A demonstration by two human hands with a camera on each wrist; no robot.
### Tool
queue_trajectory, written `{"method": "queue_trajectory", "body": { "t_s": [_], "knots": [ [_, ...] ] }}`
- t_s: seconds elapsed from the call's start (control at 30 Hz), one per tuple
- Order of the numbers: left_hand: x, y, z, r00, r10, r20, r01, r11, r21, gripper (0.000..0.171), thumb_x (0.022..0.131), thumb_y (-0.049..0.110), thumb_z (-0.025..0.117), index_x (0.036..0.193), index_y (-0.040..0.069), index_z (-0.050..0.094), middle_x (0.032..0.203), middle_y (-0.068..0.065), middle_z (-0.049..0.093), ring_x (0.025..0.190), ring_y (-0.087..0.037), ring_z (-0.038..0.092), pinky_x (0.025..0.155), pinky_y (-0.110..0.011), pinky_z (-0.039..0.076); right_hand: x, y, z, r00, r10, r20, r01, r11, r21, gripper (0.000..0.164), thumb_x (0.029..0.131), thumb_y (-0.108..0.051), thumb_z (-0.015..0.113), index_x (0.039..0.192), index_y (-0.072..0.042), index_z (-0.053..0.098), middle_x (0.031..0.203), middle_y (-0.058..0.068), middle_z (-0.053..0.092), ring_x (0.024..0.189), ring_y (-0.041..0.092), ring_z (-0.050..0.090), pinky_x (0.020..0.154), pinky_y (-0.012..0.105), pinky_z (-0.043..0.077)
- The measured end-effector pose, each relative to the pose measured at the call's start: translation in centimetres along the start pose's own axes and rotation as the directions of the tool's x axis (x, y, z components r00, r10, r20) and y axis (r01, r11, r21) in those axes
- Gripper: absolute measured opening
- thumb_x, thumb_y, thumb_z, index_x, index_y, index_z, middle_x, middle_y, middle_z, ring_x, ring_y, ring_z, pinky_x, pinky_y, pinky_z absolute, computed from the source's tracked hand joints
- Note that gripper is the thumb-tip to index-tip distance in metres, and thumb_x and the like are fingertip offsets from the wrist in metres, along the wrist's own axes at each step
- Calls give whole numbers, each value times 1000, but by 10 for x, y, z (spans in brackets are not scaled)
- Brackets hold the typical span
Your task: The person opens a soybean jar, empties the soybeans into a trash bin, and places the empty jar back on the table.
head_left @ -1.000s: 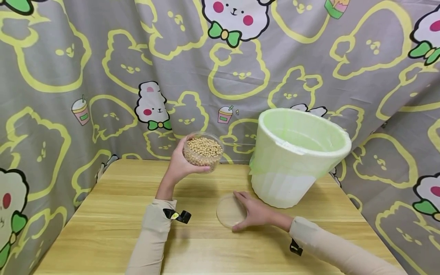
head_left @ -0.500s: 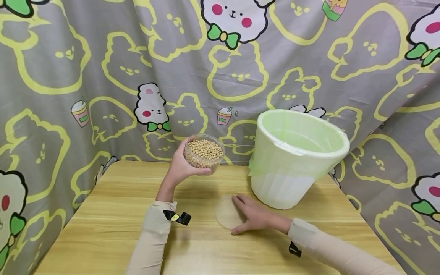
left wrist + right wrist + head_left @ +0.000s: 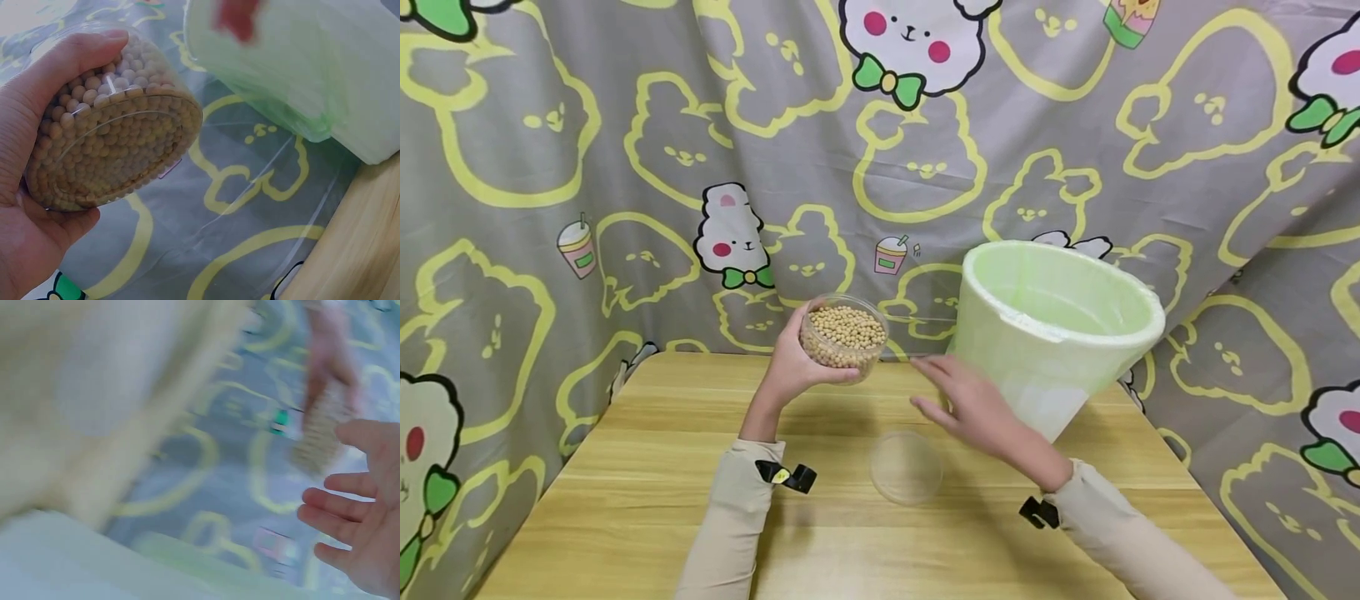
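My left hand (image 3: 793, 358) grips a clear round plastic jar (image 3: 844, 337) above the table, its thumb across the near side. Pale round soybeans (image 3: 119, 131) fill much of the jar, which has no lid on and tilts a little. In the left wrist view the jar's underside shows. A clear round lid (image 3: 906, 468) lies flat on the table below the jar. In the air between jar and bucket is my right hand (image 3: 977, 408), fingers spread and holding nothing. The right wrist view (image 3: 375, 506) is partly blurred.
A white bucket (image 3: 1037, 392) lined with a pale green bag stands at the right of the wooden table (image 3: 647, 500), behind my right hand. A patterned grey curtain (image 3: 805, 167) hangs close behind the table's far edge.
My right hand has let go of the lid and risen away from the table, towards the jar's height. The lid stays on the table. My left hand and the jar have hardly moved.
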State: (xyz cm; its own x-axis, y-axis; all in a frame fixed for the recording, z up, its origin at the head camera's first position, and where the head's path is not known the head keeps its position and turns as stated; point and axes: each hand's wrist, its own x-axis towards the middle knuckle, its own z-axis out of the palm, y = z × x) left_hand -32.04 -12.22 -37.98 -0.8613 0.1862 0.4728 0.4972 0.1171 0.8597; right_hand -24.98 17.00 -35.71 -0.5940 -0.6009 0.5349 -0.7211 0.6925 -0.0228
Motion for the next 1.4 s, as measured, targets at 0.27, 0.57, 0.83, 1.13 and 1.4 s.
{"method": "queue_trajectory", "body": {
  "t_s": [0.27, 0.57, 0.83, 1.13, 1.4],
  "knots": [
    [1, 2, 1, 1000, 7, -11, -7, 1000, 2, 118, 57, 6, 99, 155, 18, 36, 148, -11, 47, 134, -30, 50, 113, -51, 43, 15, 9, -58, 901, -139, -411, 67, 980, -185, 46, 92, -21, 69, 130, 4, 64, 121, 23, 68, 109, 40, 67, 113, 61, 41],
    [2, 3, 4, 1000, -5, -13, 5, 1000, 22, 118, 57, 8, 100, 156, 18, 35, 149, -12, 46, 135, -31, 48, 114, -51, 42, -5, 44, -78, 866, -77, -494, -128, 921, -368, 35, 99, -20, 62, 124, 3, 69, 109, 22, 71, 101, 43, 66, 103, 60, 48],
    [-1, 2, 8, 1000, -3, -6, 3, 999, 36, 118, 57, 9, 100, 156, 15, 35, 149, -12, 47, 135, -31, 49, 114, -52, 42, -16, 52, -70, 866, -91, -493, -166, 876, -453, 39, 108, -30, 50, 121, 0, 70, 91, 20, 73, 78, 40, 66, 66, 51, 51],
    [-5, 9, 13, 1000, -1, -4, 1, 996, 85, 122, 55, 14, 102, 156, 16, 34, 151, -11, 45, 137, -32, 47, 114, -54, 42, -11, 52, -64, 832, -150, -535, -135, 879, -458, 38, 109, -29, 45, 112, 0, 70, 78, 16, 63, 64, 36, 58, 51, 43, 41],
    [12, 26, 21, 999, 40, -36, -35, 992, 122, 119, 54, 18, 102, 154, 16, 38, 147, -13, 50, 134, -31, 51, 113, -52, 44, -8, 53, -66, 837, -153, -526, -134, 874, -466, 38, 110, -30, 44, 108, 0, 68, 75, 15, 61, 62, 35, 58, 49, 41, 39]
  ]
}}
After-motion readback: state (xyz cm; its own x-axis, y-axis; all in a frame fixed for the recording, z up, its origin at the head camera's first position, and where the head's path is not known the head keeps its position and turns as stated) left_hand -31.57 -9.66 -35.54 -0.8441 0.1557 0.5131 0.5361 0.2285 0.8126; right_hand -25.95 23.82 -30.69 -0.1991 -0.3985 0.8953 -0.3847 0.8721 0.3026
